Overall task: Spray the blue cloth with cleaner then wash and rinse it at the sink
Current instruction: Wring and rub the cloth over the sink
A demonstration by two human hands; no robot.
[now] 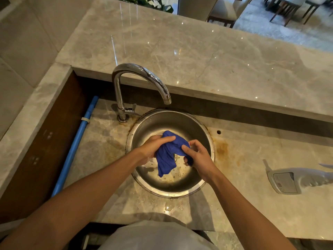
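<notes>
Hands met over the round steel sink (194, 123), both clamped on the blue cloth (166, 156). The left hand (153, 146) gripped the bunched upper part of the cloth, its fingers curled over the top fold. The right hand (196, 156) pinched the cloth's right side between thumb and fingers, with the thumb lying across the fabric. A loose tail of the cloth hung down between the two hands, above the wet bottom of the basin where droplets and suds showed. The chrome faucet (142, 76) curved over the sink's far rim, and no stream was visible at its spout. Water drops lay on the marble counter (111, 147) near the sink's front edge. A white spray bottle (295, 179) lay on its side on the counter, well apart to the right. A blue pipe (75, 147) ran along the counter's left edge.
</notes>
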